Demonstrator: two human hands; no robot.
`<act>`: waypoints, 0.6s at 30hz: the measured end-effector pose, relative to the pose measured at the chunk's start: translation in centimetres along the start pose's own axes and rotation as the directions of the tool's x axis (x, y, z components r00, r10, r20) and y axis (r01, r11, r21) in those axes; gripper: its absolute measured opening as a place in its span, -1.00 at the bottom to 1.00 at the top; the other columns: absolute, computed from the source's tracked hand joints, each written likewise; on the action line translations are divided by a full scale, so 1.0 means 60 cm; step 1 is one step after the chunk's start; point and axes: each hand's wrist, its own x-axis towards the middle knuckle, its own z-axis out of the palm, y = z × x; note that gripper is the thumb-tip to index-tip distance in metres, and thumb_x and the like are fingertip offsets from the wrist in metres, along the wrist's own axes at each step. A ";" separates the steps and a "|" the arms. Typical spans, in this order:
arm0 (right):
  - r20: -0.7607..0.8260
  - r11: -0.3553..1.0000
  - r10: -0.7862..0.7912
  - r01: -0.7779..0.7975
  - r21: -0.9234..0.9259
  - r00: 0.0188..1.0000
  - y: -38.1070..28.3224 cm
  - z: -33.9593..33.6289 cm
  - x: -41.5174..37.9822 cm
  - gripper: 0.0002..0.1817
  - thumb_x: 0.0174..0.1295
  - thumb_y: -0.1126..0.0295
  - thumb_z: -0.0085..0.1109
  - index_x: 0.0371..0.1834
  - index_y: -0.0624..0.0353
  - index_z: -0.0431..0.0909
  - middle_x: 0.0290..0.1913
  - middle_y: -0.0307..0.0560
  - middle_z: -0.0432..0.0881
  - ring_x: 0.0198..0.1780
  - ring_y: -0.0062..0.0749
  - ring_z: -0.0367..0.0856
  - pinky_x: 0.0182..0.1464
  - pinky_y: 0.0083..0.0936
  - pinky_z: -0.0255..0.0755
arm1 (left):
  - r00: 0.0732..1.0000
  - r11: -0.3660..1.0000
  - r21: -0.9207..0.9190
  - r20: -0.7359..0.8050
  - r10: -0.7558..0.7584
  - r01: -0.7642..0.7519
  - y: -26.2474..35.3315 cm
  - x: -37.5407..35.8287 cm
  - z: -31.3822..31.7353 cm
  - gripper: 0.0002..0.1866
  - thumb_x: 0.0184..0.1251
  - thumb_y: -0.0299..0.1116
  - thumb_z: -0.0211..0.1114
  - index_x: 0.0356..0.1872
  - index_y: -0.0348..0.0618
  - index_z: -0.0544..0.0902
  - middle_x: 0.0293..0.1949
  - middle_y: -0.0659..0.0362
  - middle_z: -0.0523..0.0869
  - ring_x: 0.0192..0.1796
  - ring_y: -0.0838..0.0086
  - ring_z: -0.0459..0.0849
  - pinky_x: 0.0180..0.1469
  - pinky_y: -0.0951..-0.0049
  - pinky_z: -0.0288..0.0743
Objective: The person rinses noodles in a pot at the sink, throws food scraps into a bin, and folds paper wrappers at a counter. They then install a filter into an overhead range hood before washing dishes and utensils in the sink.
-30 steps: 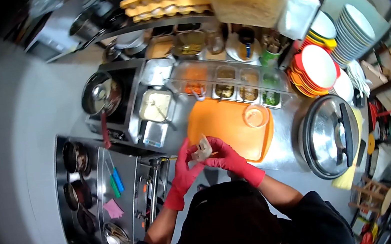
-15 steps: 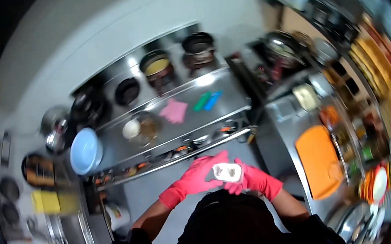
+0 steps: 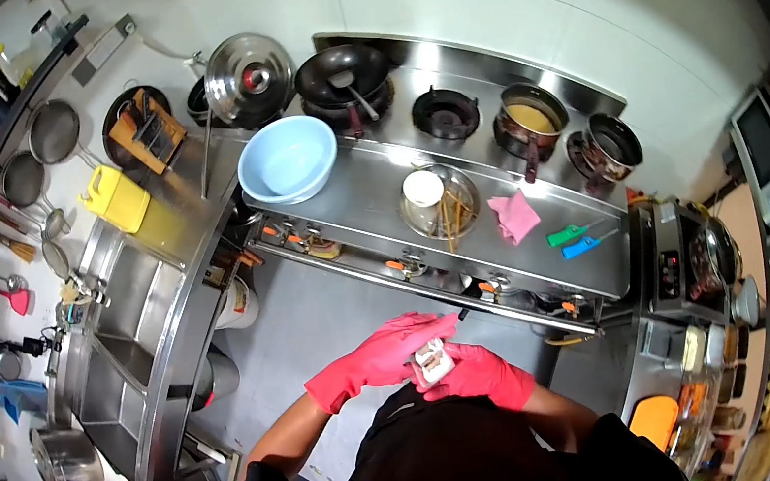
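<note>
Both my hands wear pinkish-red rubber gloves and meet in front of my body, above the grey floor. Between them is a small white open container [image 3: 434,361] with dark hollows or contents that I cannot make out. My right hand [image 3: 481,377] grips it from the right and below. My left hand [image 3: 377,355] holds its left side, with the fingers reaching along the far edge. The gloves hide part of the container's sides.
A steel stove counter [image 3: 351,181] lies ahead, with a blue basin [image 3: 287,160], a steel bowl [image 3: 460,207], a pink cloth [image 3: 515,217], two lighters [image 3: 581,247] and pots [image 3: 531,119]. A sink [image 3: 120,365] and yellow jug [image 3: 115,199] are left. An orange board [image 3: 653,421] lies right.
My view has swung to the left, bringing more of the sink side into sight. The white container stays between my hands and is turned and tilted differently.
</note>
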 end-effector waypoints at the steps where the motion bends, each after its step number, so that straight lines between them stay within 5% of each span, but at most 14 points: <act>1: -0.036 1.000 0.003 -0.002 0.029 0.999 -0.009 -0.004 0.023 -0.27 0.41 -0.03 0.16 0.47 0.25 0.28 0.31 0.16 0.53 0.28 0.03 0.57 0.29 0.00 0.49 | 0.997 0.994 -0.075 -0.009 -0.077 0.076 -0.024 -0.002 -0.006 0.08 -0.02 -0.41 0.50 0.62 0.08 0.16 0.50 0.02 0.37 0.53 0.02 0.27 0.54 0.11 0.19; 3: -0.012 0.998 0.002 -0.001 0.061 1.000 -0.040 -0.016 0.071 -0.28 0.39 0.03 0.18 0.48 0.24 0.27 0.34 0.18 0.50 0.28 0.01 0.56 0.32 0.05 0.44 | 0.994 0.992 -0.071 -0.039 -0.104 0.101 -0.076 -0.008 -0.032 0.10 -0.04 -0.39 0.50 0.62 0.09 0.14 0.57 0.04 0.25 0.60 0.02 0.15 0.58 0.13 0.12; 6: 0.068 0.995 -0.055 0.048 0.090 0.996 -0.108 -0.008 0.150 -0.24 0.34 0.10 0.25 0.51 0.23 0.22 0.29 0.18 0.52 0.24 0.06 0.57 0.30 0.09 0.43 | 0.987 0.982 0.187 -0.162 0.019 0.012 -0.074 0.006 -0.160 0.10 -0.04 -0.53 0.47 0.63 -0.01 0.11 0.60 -0.02 0.17 0.64 0.02 0.05 0.61 0.19 0.06; 9: 0.233 0.962 -0.189 0.228 -0.150 0.954 -0.226 0.023 0.234 -0.06 0.24 0.09 0.34 0.59 0.24 0.07 0.26 0.17 0.53 0.25 0.05 0.56 0.31 0.08 0.42 | 0.903 0.990 0.111 -0.429 -0.035 0.091 -0.097 0.007 -0.280 0.05 0.03 -0.53 0.38 0.63 -0.09 0.09 0.60 -0.04 0.18 0.65 0.08 0.05 0.61 0.19 -0.01; 13: 0.232 0.879 -0.353 0.406 -0.250 0.906 -0.408 0.092 0.315 -0.07 0.22 0.18 0.37 0.59 0.21 0.09 0.27 0.13 0.53 0.32 0.09 0.52 0.37 0.13 0.36 | 0.639 0.974 -0.071 -0.744 -0.195 0.214 -0.169 -0.043 -0.389 0.01 0.09 -0.50 0.41 0.61 -0.18 0.10 0.59 -0.04 0.22 0.61 0.15 0.20 0.60 0.20 0.06; 16: 0.241 0.816 -0.476 0.527 -0.237 0.846 -0.536 0.137 0.381 -0.18 0.27 0.31 0.33 0.57 0.18 0.17 0.38 0.11 0.47 0.43 0.13 0.41 0.45 0.13 0.26 | 0.465 0.944 -0.301 -0.821 -0.330 0.137 -0.248 -0.105 -0.404 -0.08 0.22 -0.39 0.33 0.62 -0.15 0.11 0.58 0.01 0.26 0.61 0.20 0.20 0.59 0.20 0.05; 18: 0.302 0.713 -0.557 0.632 -0.304 0.773 -0.627 0.180 0.425 -0.29 0.36 0.29 0.24 0.54 0.17 0.22 0.42 0.07 0.44 0.45 0.13 0.40 0.44 0.10 0.27 | 0.343 0.872 -0.471 -0.803 -0.487 0.137 -0.311 -0.156 -0.379 -0.12 0.26 -0.49 0.26 0.63 -0.10 0.11 0.56 -0.03 0.28 0.59 0.21 0.24 0.56 0.18 0.10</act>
